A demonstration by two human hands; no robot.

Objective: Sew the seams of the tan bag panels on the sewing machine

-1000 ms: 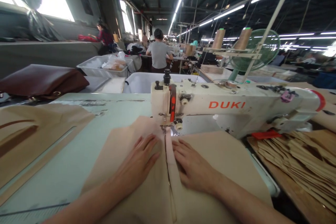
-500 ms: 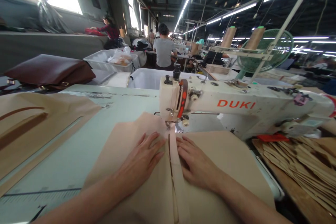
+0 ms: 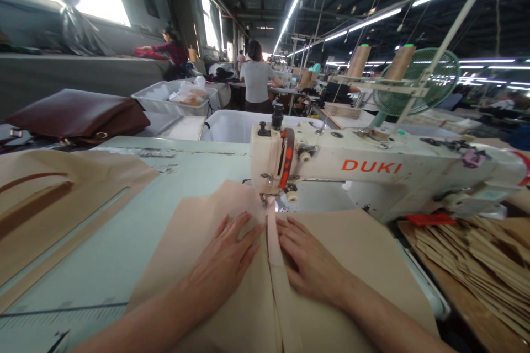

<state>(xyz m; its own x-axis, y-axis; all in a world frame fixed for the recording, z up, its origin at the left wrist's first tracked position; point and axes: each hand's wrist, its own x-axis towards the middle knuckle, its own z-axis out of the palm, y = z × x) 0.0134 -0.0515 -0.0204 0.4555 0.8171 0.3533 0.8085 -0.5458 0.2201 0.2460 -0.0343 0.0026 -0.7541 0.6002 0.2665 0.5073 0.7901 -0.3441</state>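
A white sewing machine [image 3: 323, 160] stands before me, its presser foot [image 3: 265, 199] down at the beige fabric panel [image 3: 194, 248]. Flat on that panel, left of the seam line, rests my left hand [image 3: 232, 251] with fingers spread. My right hand [image 3: 304, 256] lies on the panel's right part, fingers stretched toward the needle and touching the edge of a narrow beige strip [image 3: 279, 276]. The strip runs from the presser foot down toward me between both hands, with a dark gap along its left side. The needle tip is too small to make out.
More beige cut pieces [image 3: 83, 198] lie on the left of the pale green table [image 3: 165, 215]. A brown leather bag [image 3: 78, 113] is behind them. Stacked beige pieces [image 3: 476, 265] and a red item [image 3: 428, 219] sit at right. Thread cones [image 3: 359, 60] stand above; a co-worker [image 3: 256, 77] is ahead.
Both hands stay in nearly the same places on the panel, with the left a touch lower in view. The co-worker ahead has shifted posture. The camera view has moved slightly.
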